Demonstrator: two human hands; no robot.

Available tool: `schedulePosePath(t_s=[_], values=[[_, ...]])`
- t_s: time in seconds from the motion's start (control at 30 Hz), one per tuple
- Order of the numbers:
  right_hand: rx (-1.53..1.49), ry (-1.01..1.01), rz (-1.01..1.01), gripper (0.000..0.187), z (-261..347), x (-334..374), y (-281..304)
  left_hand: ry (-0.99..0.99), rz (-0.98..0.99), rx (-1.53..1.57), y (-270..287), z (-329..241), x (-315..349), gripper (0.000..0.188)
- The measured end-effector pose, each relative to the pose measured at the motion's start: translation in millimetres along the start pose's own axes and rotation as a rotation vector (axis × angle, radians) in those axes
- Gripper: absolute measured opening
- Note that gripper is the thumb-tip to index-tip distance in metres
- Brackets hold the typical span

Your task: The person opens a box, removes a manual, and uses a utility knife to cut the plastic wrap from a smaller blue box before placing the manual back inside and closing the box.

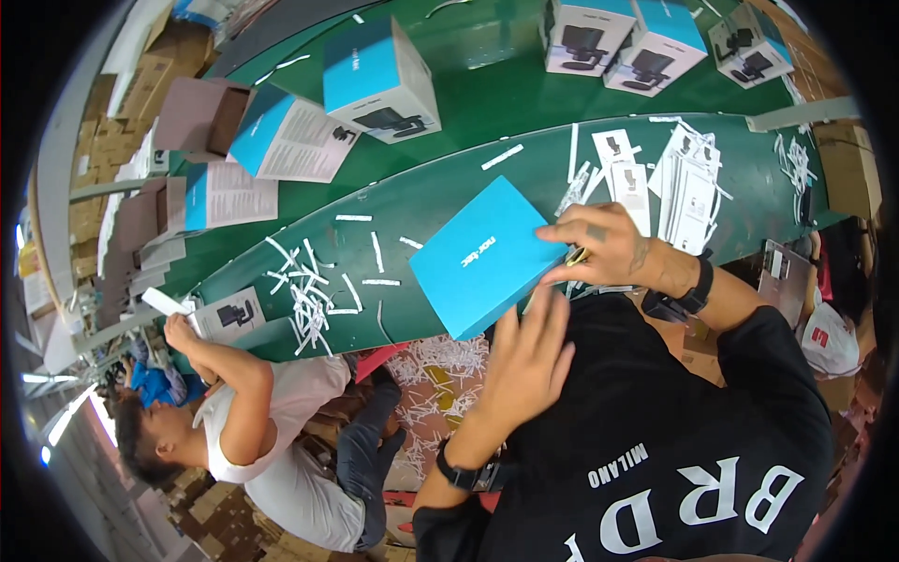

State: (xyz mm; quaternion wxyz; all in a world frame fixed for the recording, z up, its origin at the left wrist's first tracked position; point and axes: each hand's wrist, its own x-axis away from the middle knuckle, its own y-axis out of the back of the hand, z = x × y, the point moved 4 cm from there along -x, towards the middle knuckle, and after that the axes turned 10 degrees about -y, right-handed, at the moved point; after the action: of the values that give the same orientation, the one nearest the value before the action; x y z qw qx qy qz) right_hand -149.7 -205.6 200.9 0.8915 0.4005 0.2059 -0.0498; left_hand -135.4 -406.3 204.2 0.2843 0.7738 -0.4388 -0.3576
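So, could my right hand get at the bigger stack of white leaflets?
Probably yes: the white leaflets lie uncovered on the green table, close by your right hand, with nothing tall between, though that hand seems busy with a small yellow item by the blue box.

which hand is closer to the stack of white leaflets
Right. The right hand is at the right corner of the blue box, below and left of the leaflets; the left hand is farther off, by the box's near edge.

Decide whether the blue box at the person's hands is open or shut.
Shut, as far as shown: the blue box is flat on top, no raised flap shows; the right hand covers one corner.
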Motion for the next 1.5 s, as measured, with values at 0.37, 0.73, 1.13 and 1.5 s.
schedulePosePath(t_s=[0.37,0.73,1.13,1.5], values=[[0.073,0.074,-0.100,0.056,7.6,20.1,-12.6,0.292,-0.351,-0.023,34.2,66.5,36.2,0.078],[0.076,0.078,-0.079,0.055,11.3,15.9,-17.4,0.291,-0.352,0.338,36.4,83.7,42.5,0.079],[0.064,0.022,-0.058,0.046,3.2,39.6,-22.9,0.293,0.137,-0.458,28.2,53.3,39.9,0.077],[0.054,0.253,-0.146,0.048,-20.1,34.6,-26.5,0.024,0.052,-0.532,-13.6,48.7,-4.3,0.084]])
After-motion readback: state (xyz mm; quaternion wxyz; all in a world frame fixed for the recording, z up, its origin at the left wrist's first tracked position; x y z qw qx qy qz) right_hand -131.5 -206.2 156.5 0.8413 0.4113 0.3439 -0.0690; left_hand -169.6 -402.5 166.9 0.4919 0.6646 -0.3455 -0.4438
